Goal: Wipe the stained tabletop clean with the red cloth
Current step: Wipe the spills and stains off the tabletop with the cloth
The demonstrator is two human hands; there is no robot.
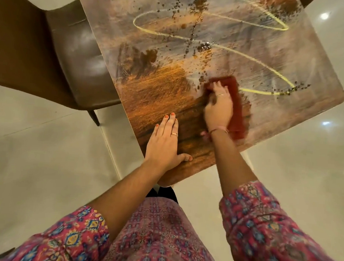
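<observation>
We find no brand, label or writing anywhere. The red cloth (237,112) lies folded into an oblong on the near right part of the wooden bench (169,101), its long axis running from the near edge away from us, tilted slightly left. Our right hand (218,109) presses on it, fingers (216,86) spread flat. Our left hand (164,144) rests flat on the bench, fingers straight, holding nothing. Brown stains (150,55) and a yellow squiggle (261,62) mark the far surface. A brown chair (49,54) stands at the left.
</observation>
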